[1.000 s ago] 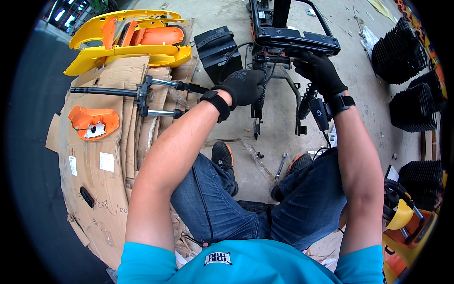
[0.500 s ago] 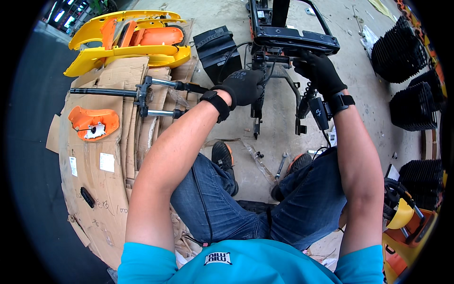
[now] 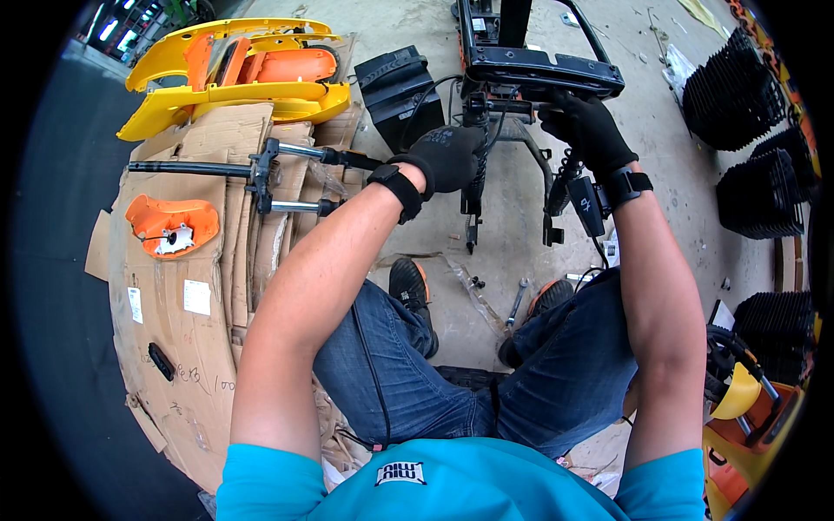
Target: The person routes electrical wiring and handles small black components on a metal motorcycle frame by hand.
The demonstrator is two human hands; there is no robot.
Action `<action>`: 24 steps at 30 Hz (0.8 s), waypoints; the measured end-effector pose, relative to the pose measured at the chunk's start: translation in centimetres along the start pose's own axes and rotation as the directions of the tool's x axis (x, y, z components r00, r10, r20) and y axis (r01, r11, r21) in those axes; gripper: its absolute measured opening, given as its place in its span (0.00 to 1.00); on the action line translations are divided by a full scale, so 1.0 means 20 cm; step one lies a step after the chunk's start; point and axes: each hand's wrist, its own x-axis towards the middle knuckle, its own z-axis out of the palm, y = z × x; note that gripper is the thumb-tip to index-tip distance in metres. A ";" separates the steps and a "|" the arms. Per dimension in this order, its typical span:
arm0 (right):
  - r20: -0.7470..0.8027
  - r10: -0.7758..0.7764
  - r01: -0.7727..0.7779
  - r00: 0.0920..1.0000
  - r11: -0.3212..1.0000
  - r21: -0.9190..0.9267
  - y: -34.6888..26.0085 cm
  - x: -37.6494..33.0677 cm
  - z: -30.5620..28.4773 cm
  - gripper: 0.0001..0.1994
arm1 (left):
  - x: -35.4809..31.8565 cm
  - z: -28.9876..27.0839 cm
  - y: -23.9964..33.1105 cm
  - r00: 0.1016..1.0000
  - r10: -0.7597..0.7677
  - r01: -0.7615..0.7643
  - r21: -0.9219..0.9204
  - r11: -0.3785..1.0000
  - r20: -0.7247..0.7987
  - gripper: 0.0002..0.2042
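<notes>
A black metal vehicle frame (image 3: 543, 69) stands in front of me, with coil-spring shock absorbers under its rear end. My left hand (image 3: 447, 159), in a black glove, closes round the left shock absorber (image 3: 477, 178); its fingertips are partly hidden. My right hand (image 3: 591, 135), gloved as well, reaches up to the right end of the frame's crossbar with bent fingers gripping at its lower edge. Just below that hand are the right shock absorber (image 3: 566, 174) and a black box-shaped part (image 3: 586, 207) with a cable.
Left lie cardboard sheets (image 3: 174, 347) bearing a fork assembly (image 3: 261, 176), an orange cover (image 3: 174, 224) and yellow body panels (image 3: 165, 108). A black battery-like case (image 3: 398, 94) stands left of the frame. A wrench (image 3: 518, 302) lies between my feet. Black baskets (image 3: 731, 91) line the right.
</notes>
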 end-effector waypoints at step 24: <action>-0.002 -0.002 0.002 1.000 1.000 0.005 0.00 0.00 0.00 0.13 | 0.00 0.02 -0.02 1.000 0.011 -0.011 0.004 1.000 -0.018 0.08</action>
